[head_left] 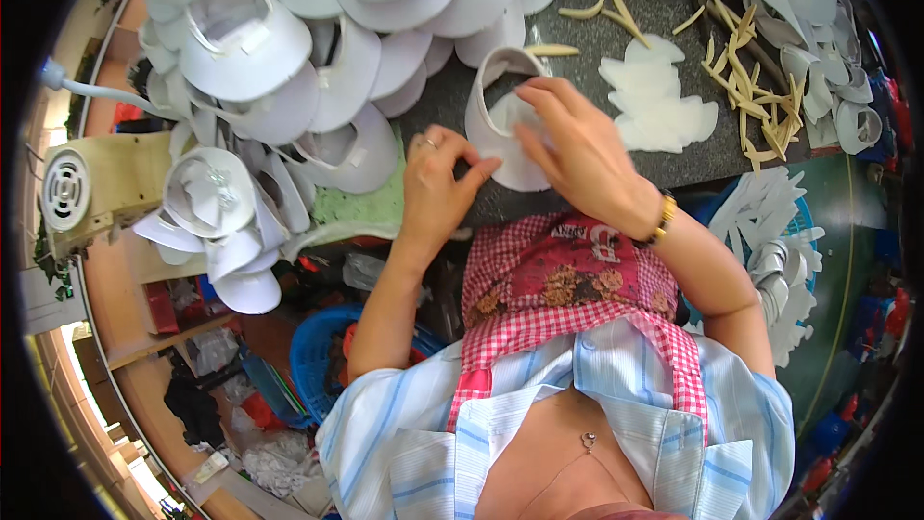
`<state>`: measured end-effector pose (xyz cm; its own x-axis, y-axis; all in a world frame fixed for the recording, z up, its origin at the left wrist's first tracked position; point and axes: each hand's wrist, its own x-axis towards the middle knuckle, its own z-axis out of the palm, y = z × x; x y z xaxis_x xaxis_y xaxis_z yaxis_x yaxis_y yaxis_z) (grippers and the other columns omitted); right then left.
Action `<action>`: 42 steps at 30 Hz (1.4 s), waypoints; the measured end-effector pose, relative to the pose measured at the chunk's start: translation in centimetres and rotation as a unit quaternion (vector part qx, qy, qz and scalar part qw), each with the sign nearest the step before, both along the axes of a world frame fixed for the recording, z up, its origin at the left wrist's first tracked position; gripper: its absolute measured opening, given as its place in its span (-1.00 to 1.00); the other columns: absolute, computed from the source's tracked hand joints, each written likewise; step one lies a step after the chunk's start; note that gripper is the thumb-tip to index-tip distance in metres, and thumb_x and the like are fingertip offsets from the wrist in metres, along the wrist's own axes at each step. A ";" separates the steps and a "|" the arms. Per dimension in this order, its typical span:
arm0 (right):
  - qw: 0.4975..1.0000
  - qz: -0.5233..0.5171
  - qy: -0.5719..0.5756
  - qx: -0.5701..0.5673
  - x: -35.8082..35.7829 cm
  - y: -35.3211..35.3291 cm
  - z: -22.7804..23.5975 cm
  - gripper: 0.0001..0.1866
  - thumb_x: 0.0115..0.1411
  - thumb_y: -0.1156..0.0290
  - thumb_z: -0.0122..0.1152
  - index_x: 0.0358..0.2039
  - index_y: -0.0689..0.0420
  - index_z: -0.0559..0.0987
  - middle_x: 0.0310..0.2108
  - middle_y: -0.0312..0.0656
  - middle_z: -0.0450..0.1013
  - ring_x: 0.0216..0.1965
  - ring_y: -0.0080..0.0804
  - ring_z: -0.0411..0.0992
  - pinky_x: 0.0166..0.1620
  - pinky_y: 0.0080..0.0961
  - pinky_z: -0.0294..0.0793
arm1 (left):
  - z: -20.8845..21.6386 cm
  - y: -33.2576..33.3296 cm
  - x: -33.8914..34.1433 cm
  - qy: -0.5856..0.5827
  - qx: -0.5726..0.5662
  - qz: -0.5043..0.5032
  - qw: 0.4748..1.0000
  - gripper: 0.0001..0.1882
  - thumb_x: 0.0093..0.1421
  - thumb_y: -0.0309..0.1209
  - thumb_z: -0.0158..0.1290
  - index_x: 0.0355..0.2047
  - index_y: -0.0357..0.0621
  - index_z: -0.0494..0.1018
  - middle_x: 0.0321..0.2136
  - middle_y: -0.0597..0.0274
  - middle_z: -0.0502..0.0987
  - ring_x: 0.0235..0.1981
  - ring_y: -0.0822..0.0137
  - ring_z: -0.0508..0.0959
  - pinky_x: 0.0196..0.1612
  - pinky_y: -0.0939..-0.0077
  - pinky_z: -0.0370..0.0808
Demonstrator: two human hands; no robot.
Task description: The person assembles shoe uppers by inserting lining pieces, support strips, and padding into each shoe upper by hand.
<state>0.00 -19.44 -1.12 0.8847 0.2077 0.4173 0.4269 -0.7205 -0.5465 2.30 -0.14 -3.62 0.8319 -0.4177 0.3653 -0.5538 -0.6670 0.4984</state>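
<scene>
A white visor-shaped piece (520,166), with a raised round band and a curved brim, stands at the front of the dark worktop. My right hand (589,149) grips its right side, fingers over the band and thumb near the brim; the thumb is slightly blurred, and the fingers hide part of the inside. To the left of the piece, my left hand (438,183) holds nothing, its fingers bent and its thumb stretched toward the brim. Right of the piece lies a pile of flat white cut pieces (659,101). Curved cream strips (751,87) are scattered beyond it.
Many similar white visor-shaped pieces (245,48) are heaped at the left, some beside a cream machine (106,178). More white pieces (808,19) stand at the far right. Below the worktop are a blue basket (313,366) and white offcuts (770,260).
</scene>
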 end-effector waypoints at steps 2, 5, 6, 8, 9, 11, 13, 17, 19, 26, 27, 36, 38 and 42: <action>0.999 -0.019 0.031 -0.027 2.8 1.7 -0.2 -0.74 -0.02 0.35 0.22 -0.37 0.26 0.52 -0.35 0.05 0.46 -0.33 -0.01 0.47 -0.29 -0.27 0.47 | 0.2 1.0 0.4 0.173 -0.084 0.015 0.981 -0.76 0.05 -0.33 0.22 -0.46 -0.23 0.44 -0.42 0.22 0.47 -0.34 0.27 0.46 -0.32 0.35 0.38; 0.988 0.083 0.126 -0.019 3.6 2.1 0.7 -0.83 -0.07 0.38 0.21 -0.58 0.23 0.50 -0.46 0.00 0.48 -0.34 -0.02 0.47 -0.28 -0.22 0.46 | 1.6 2.8 0.6 0.362 -0.264 0.025 0.894 -0.70 0.22 -0.25 0.08 -0.21 -0.26 0.44 -0.24 0.23 0.53 -0.19 0.39 0.50 -0.17 0.44 0.44; 0.990 0.119 0.075 -0.008 2.3 1.2 1.9 -0.86 -0.09 0.43 0.20 -0.56 0.23 0.49 -0.44 0.00 0.47 -0.30 -0.01 0.46 -0.25 -0.22 0.44 | 2.8 2.5 0.5 0.402 -0.376 0.026 0.834 -0.68 0.23 -0.25 0.07 -0.18 -0.28 0.43 -0.24 0.19 0.54 -0.19 0.38 0.52 -0.12 0.46 0.44; 0.987 0.158 0.026 0.000 -0.2 -0.8 3.9 -0.89 -0.12 0.48 0.18 -0.55 0.23 0.49 -0.41 0.00 0.47 -0.27 -0.01 0.44 -0.21 -0.21 0.43 | 5.2 1.3 -0.5 0.453 -0.509 -0.046 0.730 -0.68 0.16 -0.39 0.13 -0.13 -0.32 0.42 -0.25 0.17 0.55 -0.23 0.39 0.55 -0.08 0.54 0.45; 0.980 0.193 0.017 -0.050 -1.1 -1.3 4.7 -0.86 -0.13 0.52 0.15 -0.48 0.24 0.49 -0.39 0.02 0.46 -0.24 0.01 0.42 -0.17 -0.22 0.41 | 5.6 0.8 -1.1 0.454 -0.509 -0.048 0.730 -0.68 0.16 -0.39 0.13 -0.13 -0.32 0.42 -0.25 0.17 0.55 -0.23 0.39 0.55 -0.08 0.54 0.45; 0.970 0.221 0.012 -0.100 -2.2 -2.1 4.8 -0.81 -0.15 0.57 0.12 -0.42 0.25 0.49 -0.37 0.05 0.45 -0.22 0.04 0.40 -0.14 -0.22 0.40 | 5.6 -0.5 -2.7 0.394 -0.462 -0.145 0.781 -0.62 0.02 -0.65 0.19 -0.12 -0.32 0.41 -0.24 0.22 0.52 -0.17 0.42 0.51 -0.07 0.50 0.45; 0.964 0.235 0.096 0.081 -2.5 -3.6 3.6 -0.68 -0.13 0.62 0.06 -0.27 0.26 0.49 -0.33 0.11 0.44 -0.19 0.10 0.39 -0.10 -0.20 0.39 | 5.2 -2.0 -3.5 0.388 -0.470 -0.163 0.776 -0.60 -0.08 -0.74 0.22 -0.20 -0.29 0.42 -0.27 0.23 0.52 -0.20 0.44 0.51 -0.07 0.51 0.45; 0.796 0.248 0.315 0.454 -3.4 -4.1 2.0 -0.67 0.24 0.45 0.01 -0.01 0.32 0.41 -0.23 -0.17 0.48 -0.24 -0.61 0.34 -0.13 -0.55 0.36 | 4.4 -2.9 -4.3 0.366 -0.467 -0.076 0.801 -0.69 -0.12 -0.72 0.26 -0.40 -0.20 0.41 -0.36 0.29 0.52 -0.29 0.49 0.49 -0.14 0.56 0.44; 0.830 0.263 0.324 0.370 -3.1 -4.4 2.1 -0.73 0.28 0.41 -0.02 -0.12 0.34 0.47 -0.38 -0.25 0.48 -0.29 -0.62 0.32 -0.16 -0.58 0.36 | 3.4 -2.6 -4.3 0.314 -0.398 -0.036 0.861 -0.70 -0.16 -0.71 0.28 -0.52 -0.16 0.38 -0.44 0.32 0.51 -0.36 0.52 0.48 -0.23 0.60 0.44; 0.794 0.278 0.326 0.431 -3.0 -4.2 1.0 -0.82 0.16 0.41 0.20 -0.29 0.27 0.52 -0.43 -0.33 0.46 -0.35 -0.68 0.34 -0.26 -0.65 0.35 | 4.0 -0.7 -4.4 0.381 -0.353 -0.122 0.846 -0.69 -0.18 -0.69 0.24 -0.40 -0.22 0.43 -0.36 0.25 0.53 -0.31 0.39 0.53 -0.12 0.48 0.46; 0.803 0.230 0.283 0.471 -3.2 -3.9 0.5 -0.84 0.17 0.39 0.23 -0.35 0.22 0.52 -0.45 -0.39 0.43 -0.37 -0.73 0.33 -0.29 -0.71 0.33 | 3.8 0.0 -4.6 0.395 -0.394 -0.121 0.821 -0.62 -0.15 -0.61 0.24 -0.27 -0.27 0.42 -0.28 0.18 0.53 -0.24 0.32 0.53 -0.05 0.40 0.44; 0.789 0.179 0.271 0.522 -4.8 -5.2 1.2 -0.78 0.24 0.32 0.11 -0.26 0.24 0.52 -0.32 -0.34 0.42 -0.31 -0.67 0.32 -0.25 -0.64 0.34 | 4.9 -3.0 -4.4 0.514 -0.491 -0.186 0.678 -0.38 -0.05 -0.51 0.13 0.08 -0.38 0.26 -0.04 0.02 0.44 0.00 0.22 0.46 0.12 0.30 0.32; 0.779 0.218 0.321 0.493 -4.9 -6.2 1.1 -0.74 0.21 0.28 0.18 -0.28 0.25 0.54 -0.30 -0.28 0.44 -0.27 -0.59 0.36 -0.21 -0.60 0.36 | 4.9 -2.9 -4.6 0.531 -0.520 -0.186 0.642 -0.38 -0.02 -0.56 0.14 0.09 -0.35 0.26 -0.02 0.03 0.44 0.01 0.22 0.45 0.14 0.28 0.30; 0.875 0.203 0.145 0.415 -4.6 -5.3 0.7 -0.74 0.05 0.30 0.35 -0.39 0.21 0.53 -0.33 -0.18 0.45 -0.25 -0.41 0.41 -0.14 -0.50 0.37 | 3.3 -1.5 -5.1 0.467 -0.523 -0.169 0.693 -0.37 0.02 -0.53 0.14 0.13 -0.31 0.23 0.05 -0.09 0.37 0.08 0.03 0.41 0.15 0.05 0.32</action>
